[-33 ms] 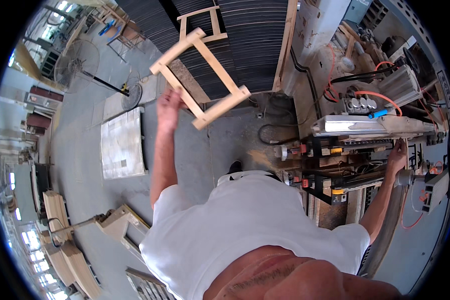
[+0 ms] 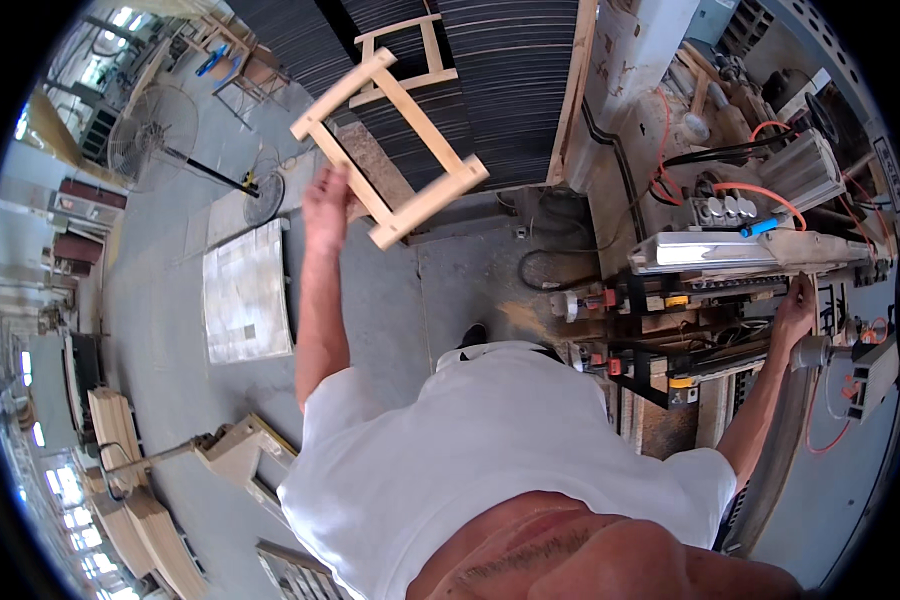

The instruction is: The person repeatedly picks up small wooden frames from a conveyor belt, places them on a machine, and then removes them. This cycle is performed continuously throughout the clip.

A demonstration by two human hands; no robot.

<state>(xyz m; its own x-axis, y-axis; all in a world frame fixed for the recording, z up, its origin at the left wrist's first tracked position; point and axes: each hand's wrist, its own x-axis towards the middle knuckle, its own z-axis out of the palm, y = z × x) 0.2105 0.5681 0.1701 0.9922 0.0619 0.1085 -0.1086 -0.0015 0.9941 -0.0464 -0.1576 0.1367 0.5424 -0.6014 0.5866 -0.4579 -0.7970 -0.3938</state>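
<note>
My left hand (image 2: 327,208) grips one crossbar of a light wooden frame (image 2: 425,205), two thick rails joined by two thinner bars. It is held tilted in the air above the floor. Far to the right, my right hand (image 2: 794,314) reaches to a clamping machine (image 2: 690,340), its fingers bent at the end of the machine's long bar. Whatever those fingers hold is too small to make out. A second wooden frame (image 2: 432,45) is beyond the held one, against a dark ribbed stack (image 2: 510,90).
A pale board (image 2: 245,290) lies on the floor at left, near a pedestal fan (image 2: 150,135). Stacked wooden lengths (image 2: 155,530) and a pallet jack (image 2: 240,450) stand at lower left. Black hoses (image 2: 540,275) trail over the floor beside the machine.
My left hand and the wooden frame have shifted slightly left and a little farther away. My right hand stays nearly where it was at the machine.
</note>
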